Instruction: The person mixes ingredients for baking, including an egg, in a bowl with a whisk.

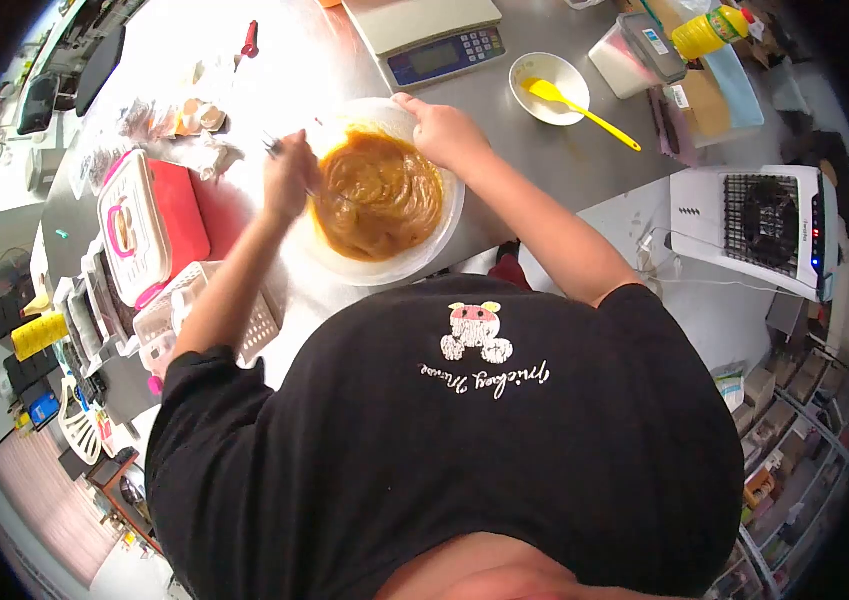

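Note:
A large whitish bowl (451,228) of thick brown batter (384,195) rests on the steel table in front of me. My left hand (288,172) is closed around the handle of a metal whisk (272,148) at the bowl's left side. The whisk's lower end reaches into the batter and is mostly hidden. On the far right rim, my right hand (447,135) grips the bowl, thumb along the edge. Swirl marks show on the batter's surface.
Beyond the bowl stands a digital scale (434,50). To its right are a small white bowl (521,75) with a yellow spatula (594,119), a powder container (616,62) and an oil bottle (709,35). Eggshells (202,116), a red box (179,205) and a basket (256,325) lie left.

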`<state>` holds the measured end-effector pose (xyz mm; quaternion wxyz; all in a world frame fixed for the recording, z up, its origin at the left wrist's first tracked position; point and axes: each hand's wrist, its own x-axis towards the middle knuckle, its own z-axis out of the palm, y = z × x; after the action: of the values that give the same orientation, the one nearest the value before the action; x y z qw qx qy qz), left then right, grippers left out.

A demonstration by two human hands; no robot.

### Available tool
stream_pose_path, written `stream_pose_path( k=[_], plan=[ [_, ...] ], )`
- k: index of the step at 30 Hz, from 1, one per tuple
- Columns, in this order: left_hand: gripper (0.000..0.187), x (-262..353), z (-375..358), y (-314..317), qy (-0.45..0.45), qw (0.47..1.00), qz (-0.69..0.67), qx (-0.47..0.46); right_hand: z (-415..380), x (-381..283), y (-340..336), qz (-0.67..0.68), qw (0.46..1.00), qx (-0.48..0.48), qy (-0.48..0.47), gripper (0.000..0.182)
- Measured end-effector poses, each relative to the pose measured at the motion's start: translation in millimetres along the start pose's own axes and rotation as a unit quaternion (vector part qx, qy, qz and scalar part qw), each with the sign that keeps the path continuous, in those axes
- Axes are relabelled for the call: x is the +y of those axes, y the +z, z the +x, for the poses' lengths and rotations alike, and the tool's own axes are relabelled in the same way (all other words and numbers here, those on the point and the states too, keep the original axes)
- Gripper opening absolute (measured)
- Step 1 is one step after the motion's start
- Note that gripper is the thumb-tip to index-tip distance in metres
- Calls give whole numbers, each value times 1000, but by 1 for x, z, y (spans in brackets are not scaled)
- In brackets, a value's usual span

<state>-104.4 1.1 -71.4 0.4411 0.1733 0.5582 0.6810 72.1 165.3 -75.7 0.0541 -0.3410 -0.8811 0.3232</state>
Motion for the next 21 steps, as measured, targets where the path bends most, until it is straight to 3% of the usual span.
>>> stream_pose_path(
  k=[2, 3, 5, 6, 7, 8, 10, 11, 12, 15, 16, 17, 18, 20, 21],
  plan=[
    [25, 29, 25, -14, 168, 974, 147, 44, -2, -2, 3, 28, 1000, 3, -14, 54],
    [25, 28, 34, -12, 168, 974, 148, 43, -3, -8, 1, 13, 1000, -11, -2, 53],
    [26, 18, 42, 4, 227, 966, -113, 46, -6, -13, 1, -1, 1000, -23, 11, 53],
    [25, -10, 25, 38, 170, 964, -88, 182, -5, -13, 1, -3, 1000, -12, 9, 53],
    [25, 3, -11, 57, 48, 987, -142, 54, -4, -12, -1, -6, 1000, -2, 7, 54],
    [28, 18, -37, 68, -77, 976, -190, -78, 0, -7, -1, -8, 1000, 0, 7, 54],
    [24, 3, 2, 16, 10, 991, 134, 15, 2, 3, 6, 14, 999, -1, -39, 54],
    [27, 15, 19, 2, -2, 993, 118, 19, -2, -1, 7, 17, 999, -4, -37, 54],
    [31, 38, 27, 10, 117, 961, 248, 31, -2, -8, 1, 6, 999, -23, -34, 53],
    [36, 44, 33, 44, 197, 978, 60, 37, 1, -13, 5, -9, 999, -29, -30, 52],
    [37, 18, 30, 54, 198, 979, -31, 43, 2, -11, 7, -15, 999, -23, -28, 51],
    [32, -18, 21, 52, 90, 995, -30, 37, 2, -10, 6, -16, 999, -24, -28, 51],
    [26, -21, 7, 44, -81, 981, -157, -75, 1, -8, 5, -10, 999, -22, -26, 51],
    [25, 1, -2, 40, -39, 992, 120, -10, 1, -6, 4, -2, 1000, -20, -22, 52],
    [27, 14, 4, 35, -36, 981, 187, 16, 1, -6, 4, -3, 999, -35, -26, 51]
  ],
)
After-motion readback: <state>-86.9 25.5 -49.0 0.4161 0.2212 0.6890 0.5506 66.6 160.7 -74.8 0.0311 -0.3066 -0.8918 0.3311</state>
